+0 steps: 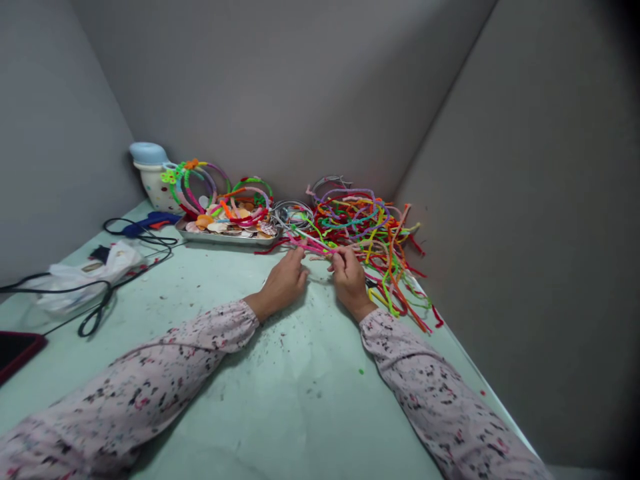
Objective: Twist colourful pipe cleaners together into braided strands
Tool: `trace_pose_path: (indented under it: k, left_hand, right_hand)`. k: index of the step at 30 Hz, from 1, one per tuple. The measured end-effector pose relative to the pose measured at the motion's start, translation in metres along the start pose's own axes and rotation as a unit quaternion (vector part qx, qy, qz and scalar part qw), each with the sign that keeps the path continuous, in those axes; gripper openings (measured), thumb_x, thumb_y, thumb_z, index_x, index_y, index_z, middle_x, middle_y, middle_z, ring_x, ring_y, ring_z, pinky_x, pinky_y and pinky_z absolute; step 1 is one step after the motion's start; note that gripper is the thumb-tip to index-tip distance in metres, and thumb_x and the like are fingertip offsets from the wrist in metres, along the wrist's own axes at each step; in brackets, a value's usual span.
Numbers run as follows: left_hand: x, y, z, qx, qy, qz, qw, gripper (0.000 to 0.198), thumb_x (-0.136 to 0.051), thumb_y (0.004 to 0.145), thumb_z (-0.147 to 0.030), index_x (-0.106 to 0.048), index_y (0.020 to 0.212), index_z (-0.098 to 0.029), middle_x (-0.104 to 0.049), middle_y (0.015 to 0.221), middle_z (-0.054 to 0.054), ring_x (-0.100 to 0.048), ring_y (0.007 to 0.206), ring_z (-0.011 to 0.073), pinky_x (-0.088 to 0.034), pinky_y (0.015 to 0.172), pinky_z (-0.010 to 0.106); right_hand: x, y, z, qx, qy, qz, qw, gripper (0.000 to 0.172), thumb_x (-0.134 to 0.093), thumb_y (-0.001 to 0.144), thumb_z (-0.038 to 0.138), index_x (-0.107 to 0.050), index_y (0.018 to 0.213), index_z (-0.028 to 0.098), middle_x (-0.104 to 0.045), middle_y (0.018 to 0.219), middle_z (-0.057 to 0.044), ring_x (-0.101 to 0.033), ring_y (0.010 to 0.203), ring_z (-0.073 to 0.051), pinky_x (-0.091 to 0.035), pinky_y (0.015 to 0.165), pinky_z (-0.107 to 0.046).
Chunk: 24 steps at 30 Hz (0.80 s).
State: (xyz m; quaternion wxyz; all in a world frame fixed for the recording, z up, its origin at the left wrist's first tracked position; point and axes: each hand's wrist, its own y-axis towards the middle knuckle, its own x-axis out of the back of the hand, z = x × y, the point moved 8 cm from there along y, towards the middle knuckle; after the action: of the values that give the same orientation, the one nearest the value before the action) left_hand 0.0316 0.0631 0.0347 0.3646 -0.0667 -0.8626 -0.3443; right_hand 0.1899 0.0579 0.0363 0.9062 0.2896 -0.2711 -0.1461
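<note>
Both arms reach forward over the table to a tangled heap of coloured pipe cleaners (pixel 370 220). My left hand (pixel 286 279) is closed, its fingertips on a bundle of pink pipe cleaners (pixel 315 247). At the bundle's other end my right hand (pixel 347 277) pinches it between thumb and fingers. The exact grip points are partly hidden behind the fingers. Coils of grey wire (pixel 294 213) lie just behind my left hand. Scissors with yellow handles (pixel 383 295) lie partly under the pipe cleaners, right of my right hand.
A metal tray (pixel 230 239) of loose flat pieces stands back left, with wrapped hoops (pixel 193 190) on it. Behind it is a white cup with a blue lid (pixel 150 160). Black cable (pixel 107 293), a plastic bag (pixel 90 273) and a red-edged device (pixel 20 350) lie left. Walls enclose the table.
</note>
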Motion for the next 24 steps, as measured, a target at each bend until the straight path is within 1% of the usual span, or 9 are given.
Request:
trace_pose_path:
  k: [2,4,6,8,11,13,16,21,24]
  left_hand:
    - [0.011,0.001,-0.002,-0.004,-0.017,-0.046,0.999,0.061,-0.047,0.084,-0.010,-0.034,0.143,-0.021,-0.054,0.115,0.010,-0.056,0.088,0.0165,-0.049,0.083,0.032]
    - [0.025,0.001,-0.005,-0.012,-0.027,-0.109,0.994,0.056,-0.043,0.087,-0.011,-0.038,0.142,-0.024,-0.054,0.111,0.008,-0.055,0.088,0.0148,-0.048,0.084,0.029]
    - [0.032,0.000,-0.010,-0.025,-0.019,-0.132,0.991,0.051,-0.043,0.089,-0.014,-0.044,0.139,-0.025,-0.054,0.109,0.007,-0.055,0.089,0.0148,-0.047,0.083,0.028]
    - [0.033,0.000,-0.014,-0.049,-0.012,-0.127,0.991,0.044,-0.044,0.091,-0.018,-0.051,0.134,-0.026,-0.054,0.107,0.006,-0.055,0.091,0.0152,-0.047,0.083,0.027]
    - [0.034,-0.001,-0.019,-0.076,0.009,-0.122,0.990,0.037,-0.046,0.091,-0.019,-0.059,0.125,-0.026,-0.055,0.108,0.007,-0.055,0.097,0.0171,-0.045,0.087,0.030]
    - [0.038,-0.001,-0.019,-0.072,0.050,-0.136,0.987,0.033,-0.051,0.089,-0.020,-0.064,0.119,-0.026,-0.057,0.109,0.008,-0.053,0.103,0.0204,-0.042,0.092,0.036]
    - [0.041,0.000,-0.017,-0.059,0.105,-0.146,0.982,0.026,-0.059,0.086,-0.028,-0.068,0.110,-0.028,-0.060,0.111,0.008,-0.052,0.107,0.0243,-0.036,0.096,0.042]
    - [0.033,0.003,-0.015,-0.078,0.104,-0.113,0.985,0.023,-0.061,0.086,-0.035,-0.070,0.105,-0.027,-0.065,0.102,0.006,-0.054,0.101,0.0228,-0.034,0.093,0.041]
    - [0.027,0.004,-0.012,-0.088,0.098,-0.105,0.986,0.020,-0.060,0.087,-0.038,-0.071,0.100,-0.027,-0.066,0.096,0.005,-0.055,0.095,0.0213,-0.033,0.091,0.040]
  right_hand:
    - [0.001,0.000,0.000,-0.004,0.006,-0.004,1.000,0.019,-0.039,0.096,0.034,-0.053,0.100,0.021,-0.063,0.075,0.000,-0.062,0.063,-0.015,-0.046,0.067,-0.029]
    - [0.002,-0.001,-0.001,-0.004,0.008,-0.010,1.000,0.019,-0.038,0.096,0.035,-0.052,0.100,0.022,-0.062,0.072,0.001,-0.062,0.064,-0.016,-0.046,0.067,-0.030]
    - [0.002,-0.001,-0.001,0.000,0.010,-0.010,1.000,0.020,-0.037,0.096,0.035,-0.052,0.100,0.022,-0.062,0.071,0.001,-0.062,0.065,-0.016,-0.046,0.068,-0.031]
    - [0.001,-0.002,-0.001,0.004,0.008,-0.001,1.000,0.020,-0.037,0.096,0.034,-0.052,0.101,0.022,-0.062,0.072,0.001,-0.061,0.064,-0.016,-0.046,0.068,-0.031]
    - [-0.004,-0.003,0.002,0.020,-0.010,0.026,0.999,0.020,-0.039,0.096,0.033,-0.054,0.101,0.021,-0.063,0.077,-0.001,-0.061,0.067,-0.016,-0.046,0.068,-0.030]
    - [-0.008,-0.004,0.007,0.047,-0.027,0.048,0.997,0.020,-0.040,0.096,0.032,-0.056,0.101,0.021,-0.064,0.084,-0.003,-0.062,0.075,-0.018,-0.046,0.071,-0.031]
    - [-0.013,-0.006,0.014,0.081,-0.039,0.076,0.993,0.019,-0.041,0.095,0.030,-0.058,0.100,0.022,-0.064,0.093,-0.005,-0.061,0.085,-0.019,-0.047,0.075,-0.031]
    - [-0.015,-0.008,0.022,0.105,-0.043,0.094,0.989,0.020,-0.042,0.095,0.029,-0.059,0.101,0.022,-0.064,0.097,-0.006,-0.059,0.091,-0.020,-0.046,0.081,-0.032]
    - [-0.017,-0.009,0.025,0.118,-0.046,0.106,0.986,0.019,-0.042,0.095,0.029,-0.060,0.101,0.022,-0.064,0.097,-0.006,-0.059,0.092,-0.020,-0.047,0.082,-0.033]
